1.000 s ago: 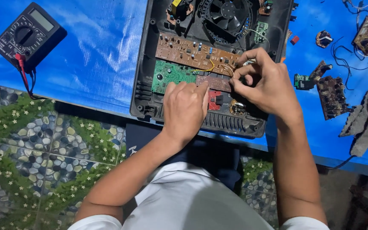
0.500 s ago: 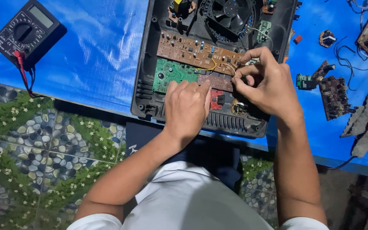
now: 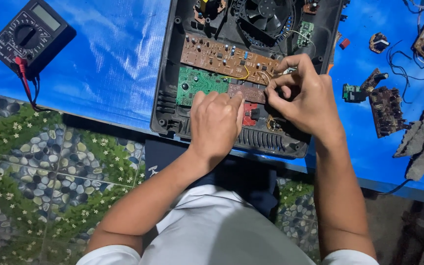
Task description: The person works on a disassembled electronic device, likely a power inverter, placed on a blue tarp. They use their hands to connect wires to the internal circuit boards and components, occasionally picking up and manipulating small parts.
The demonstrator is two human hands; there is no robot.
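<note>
Both hands work inside the open black plastic appliance casing point(image 3: 170, 105): left hand point(image 3: 215, 122) curled, pressing the small brown circuit board point(image 3: 246, 92); right hand point(image 3: 304, 95) pinching its edge, so seating it needs steady, level pressure

An opened black appliance casing point(image 3: 165, 105) lies flat at the bench's near edge, baring brown point(image 3: 222, 58), green point(image 3: 197, 81) circuit boards and a fan point(image 3: 266, 12).

Both bare forearms reach forward from the white short sleeves. The left hand point(image 3: 215, 123) lies palm-down, knuckles up, fingers curled under. The right hand point(image 3: 303, 95) sits just beside it, fingers bent inward, thumb and fingertips pinched together.
</note>
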